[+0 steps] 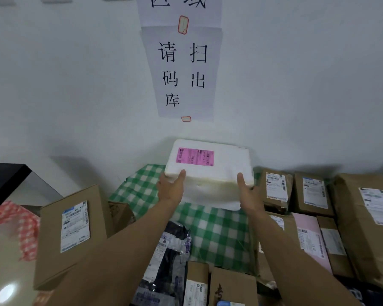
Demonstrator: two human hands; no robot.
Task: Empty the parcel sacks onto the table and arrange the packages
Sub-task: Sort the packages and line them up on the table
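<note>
A white foam box (210, 171) with a pink label on top is at the back of the table, close to the wall. My left hand (170, 188) grips its near left corner, thumb on top. My right hand (247, 193) grips its near right side, thumb up against the front. The box sits over a green-and-white checked cloth (210, 230). Whether the box rests on the cloth or is lifted off it, I cannot tell.
A large cardboard box (75, 230) stands at the left. Several brown parcels (307, 193) line the right side, one of them pink (310, 235). A grey poly bag (170, 257) and small cartons (230, 286) lie near me. A red checked sack (20, 221) is at far left.
</note>
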